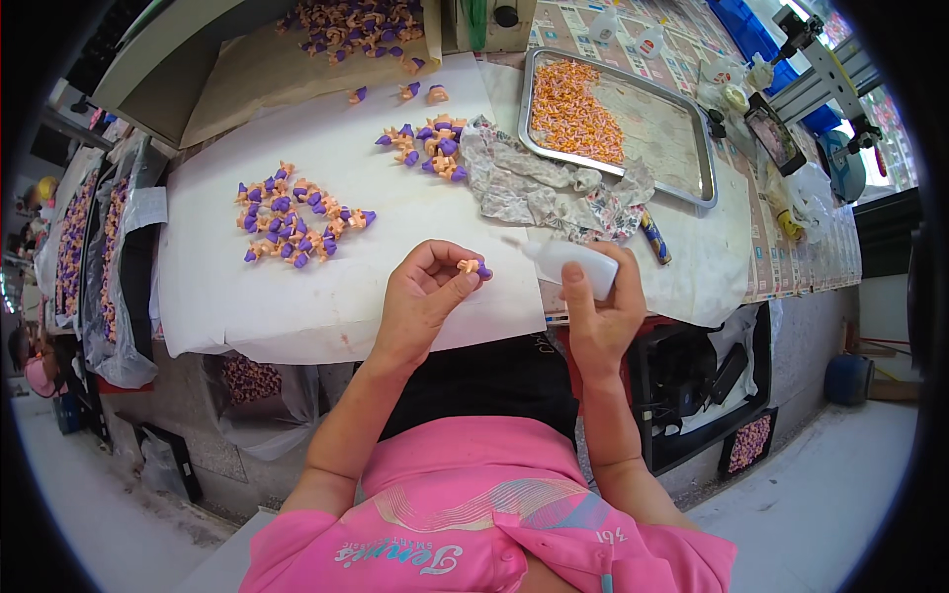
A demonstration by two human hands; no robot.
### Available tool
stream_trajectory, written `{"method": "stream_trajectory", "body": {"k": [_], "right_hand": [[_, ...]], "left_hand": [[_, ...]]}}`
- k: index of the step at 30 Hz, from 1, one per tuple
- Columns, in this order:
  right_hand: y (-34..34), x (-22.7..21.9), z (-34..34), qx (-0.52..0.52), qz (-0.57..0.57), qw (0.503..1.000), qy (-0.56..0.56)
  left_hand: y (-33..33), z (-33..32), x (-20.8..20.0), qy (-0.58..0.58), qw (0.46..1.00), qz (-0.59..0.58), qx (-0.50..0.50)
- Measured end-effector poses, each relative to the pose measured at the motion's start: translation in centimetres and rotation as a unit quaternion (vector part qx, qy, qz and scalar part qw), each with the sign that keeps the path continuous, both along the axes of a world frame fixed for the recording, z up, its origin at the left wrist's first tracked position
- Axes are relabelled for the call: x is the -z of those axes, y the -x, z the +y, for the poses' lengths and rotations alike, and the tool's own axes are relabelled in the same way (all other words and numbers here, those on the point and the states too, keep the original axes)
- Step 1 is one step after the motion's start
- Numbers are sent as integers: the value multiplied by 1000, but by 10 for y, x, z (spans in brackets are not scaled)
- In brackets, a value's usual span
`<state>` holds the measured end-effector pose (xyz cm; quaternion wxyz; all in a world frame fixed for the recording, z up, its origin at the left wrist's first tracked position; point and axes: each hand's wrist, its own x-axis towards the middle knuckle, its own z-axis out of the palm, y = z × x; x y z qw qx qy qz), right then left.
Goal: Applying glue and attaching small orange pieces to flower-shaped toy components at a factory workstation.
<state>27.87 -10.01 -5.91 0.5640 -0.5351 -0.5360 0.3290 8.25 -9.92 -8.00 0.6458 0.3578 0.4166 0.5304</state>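
Between the thumb and fingers of my left hand (423, 298) is a small purple and peach plastic figure part (475, 267). My right hand (605, 314) is wrapped round a white squeeze bottle (581, 265), its narrow nozzle tilted left toward the part. Nozzle and part look apart, and the tip is blurred. Both hands are just above the front edge of the white paper sheet (395, 321). Left of my left hand lies a pile of similar purple and peach parts (297, 219). A smaller cluster (440, 143) lies farther back, beside a crumpled cloth (529, 183).
A metal tray (707, 148) with many small orange pieces (573, 109) stands at the back right. A blue tube (654, 237) lies near the cloth. More parts (351, 25) are heaped in a box-like opening at the back. A phone (774, 133) stands at the far right.
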Motion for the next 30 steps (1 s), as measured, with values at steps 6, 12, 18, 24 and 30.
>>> {"method": "stream_trajectory", "body": {"k": [6,12,18,24,30], "right_hand": [[4,19,33,32,-119,991,-51],[-6,17,61,63,-252,961,-92],[-13,9,74,46,-286,951,-110],[-26,-13,119,41,-302,944,-130],[-26,-5,178,-16,-433,893,-124]], "left_hand": [[-9,2,-5,9,1000,5,-1],[-20,7,-10,10,1000,1,0],[-16,8,-9,15,1000,5,-1],[-8,4,-14,3,1000,6,-1],[-6,-3,-19,4,1000,-3,6]]}}
